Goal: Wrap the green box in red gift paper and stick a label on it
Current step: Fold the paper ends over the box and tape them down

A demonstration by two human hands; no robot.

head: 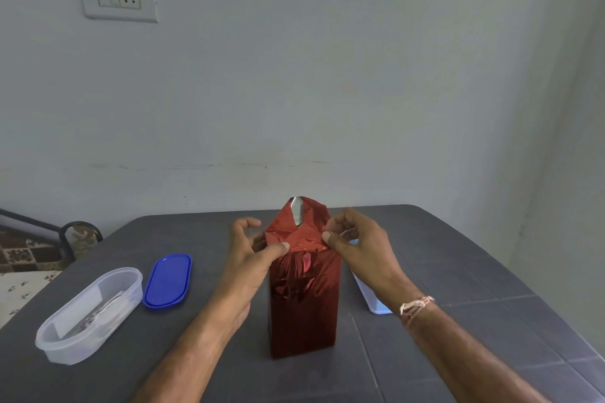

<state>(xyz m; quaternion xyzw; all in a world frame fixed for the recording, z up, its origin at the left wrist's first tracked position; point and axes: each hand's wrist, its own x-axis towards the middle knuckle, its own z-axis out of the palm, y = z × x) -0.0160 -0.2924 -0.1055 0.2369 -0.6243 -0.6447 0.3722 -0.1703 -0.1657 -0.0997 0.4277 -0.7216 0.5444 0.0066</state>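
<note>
- Currently the left hand (252, 258) has its grip clamped on the top of the parcel: the thumb presses the fold down at the front edge and the fingers curl round the left side.
- The right hand (357, 249) has its grip pinched shut, thumb against forefinger, on a corner of shiny red foil gift paper (302, 304) at the top right.
- The green box is fully covered by that paper. It stands upright as a tall parcel in the middle of the dark grey surface (458, 271).
- A pointed top flap (297, 211) stands unfolded behind the hands, showing its silver underside. The top end looks unfinished, and no label is visible.
- Risk: the foil looks stiff and crinkled, so the folds may spring open if either grip eases before they are fixed.
- Risk: a hard pull at the pinched corner could tear the foil.
- Risk: the parcel is tall and narrow, so uneven sideways pressure could tip it.
- A clear oval plastic tub (65, 337) and a blue oval lid (167, 281) lie well to the left.
</note>
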